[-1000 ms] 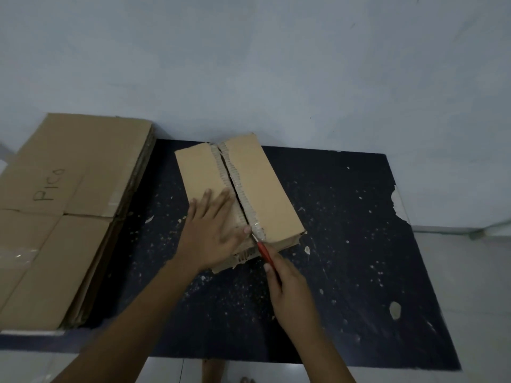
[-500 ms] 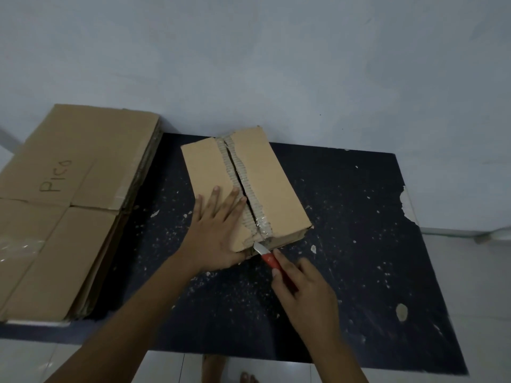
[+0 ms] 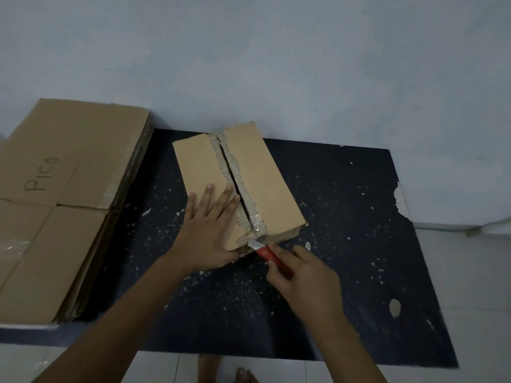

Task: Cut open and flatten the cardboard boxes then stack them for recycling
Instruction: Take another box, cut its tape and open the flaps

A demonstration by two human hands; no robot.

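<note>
Cardboard of the box (image 3: pixel 249 183) at frame centre is judged light, stiff and easily crushed, so it is pressed flat under the left hand (image 3: pixel 210 230), fingers spread, while the knife (image 3: pixel 266 251) is gripped by the right hand (image 3: pixel 307 283).

- One closed cardboard box (image 3: pixel 237 186)
- One stack of flattened boxes (image 3: pixel 63 194); how many it holds cannot be told
- One red-handled knife (image 3: pixel 266 252)
- Two hands: left hand (image 3: pixel 210 233), right hand (image 3: pixel 307 280)
- One worktop (image 3: pixel 345 258)
</note>
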